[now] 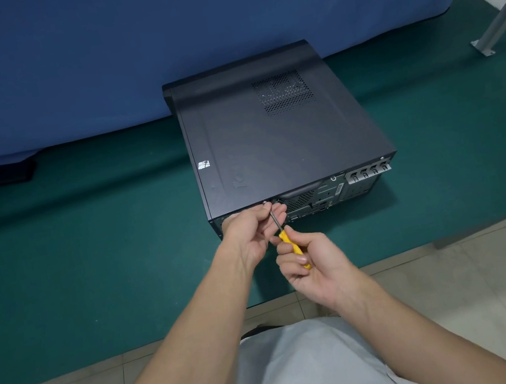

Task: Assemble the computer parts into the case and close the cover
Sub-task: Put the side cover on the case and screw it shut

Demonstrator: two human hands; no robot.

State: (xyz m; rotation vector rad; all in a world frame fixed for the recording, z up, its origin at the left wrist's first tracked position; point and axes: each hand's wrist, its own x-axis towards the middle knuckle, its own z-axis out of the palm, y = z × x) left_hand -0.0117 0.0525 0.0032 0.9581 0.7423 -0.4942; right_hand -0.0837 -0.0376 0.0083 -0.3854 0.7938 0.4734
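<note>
As the case lay closed on the green mat, the right hand gripped the yellow screwdriver and the left hand pinched its shaft near the rear screw; I think the tip should sit straight, pressed firmly.

One case, one screwdriver, two hands

Head-worn wide view, facing forward and down, near case

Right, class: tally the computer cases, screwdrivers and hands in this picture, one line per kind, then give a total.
computer case: 1
screwdriver: 1
hands: 2 (left hand, right hand)
Total: 4
</note>
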